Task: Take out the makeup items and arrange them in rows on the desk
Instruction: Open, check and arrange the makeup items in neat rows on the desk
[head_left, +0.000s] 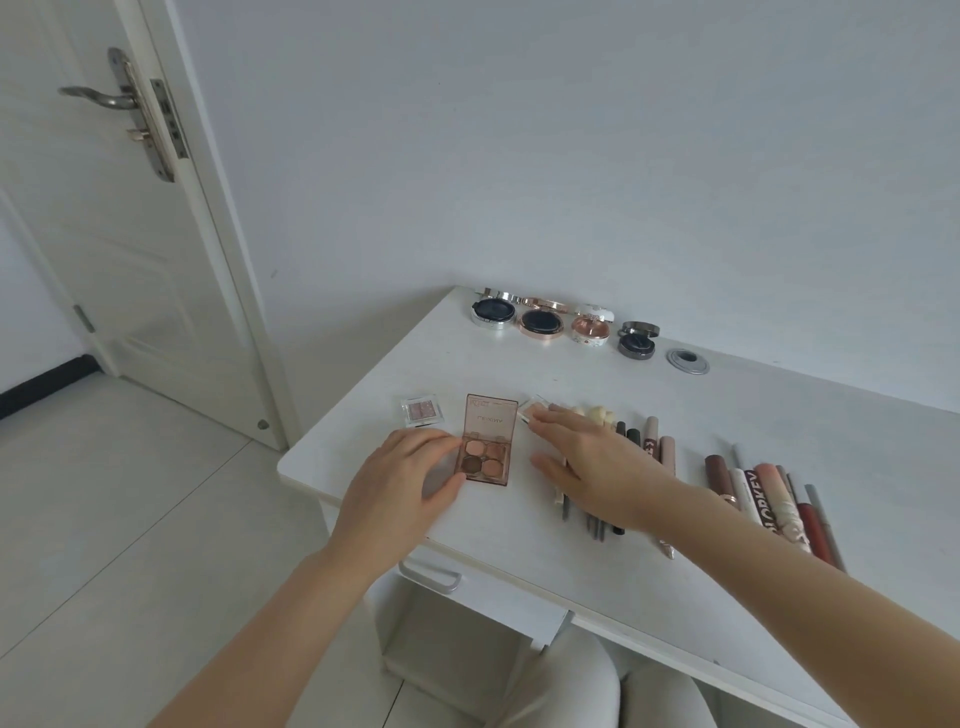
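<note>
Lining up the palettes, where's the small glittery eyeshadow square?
In the head view, the small eyeshadow square lies near the desk's left edge, just left of the open four-pan palette.

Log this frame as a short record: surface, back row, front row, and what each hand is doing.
surface: white desk, cable grommet near the back
back row: four open compacts side by side
front row: small square eyeshadow, open four-pan palette, pencils and brushes, lip tubes
left hand: fingers touch the palette's left edge
right hand: fingertips on a small clear case, palm over the pencils
state: items already in rows, palette being adjusted
</note>
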